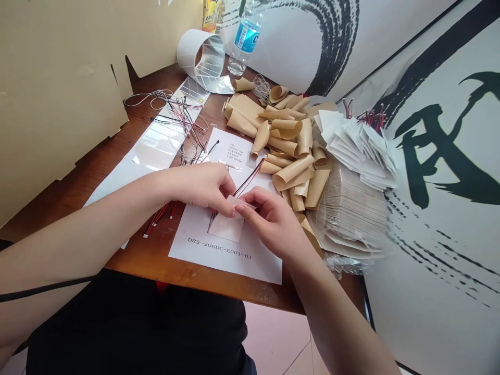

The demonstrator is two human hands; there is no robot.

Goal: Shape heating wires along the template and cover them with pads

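Over a printed paper sheet [230, 260], my left hand [207, 190] and my right hand [267, 208] meet. Between them is a small white piece [242, 202], pinched by thumb and fingers on both sides; its exact kind is partly hidden by the fingers. From it a red and black wire lead [252, 177] with a white connector runs up and away. Below my fingers the sheet shows a printed picture and the text DRS-206DC-E001-01. Near my left hand a thin wire with a black tip [213, 149] lies across the sheet.
Curled brown paper pieces [287, 130] lie heaped behind my right hand. Farther right are bagged flat sheets [351, 213] and white pieces with wires [357, 146]. At left lie loose wires [183, 114] and a label strip from a roll [191, 54]. A water bottle [246, 41] stands behind.
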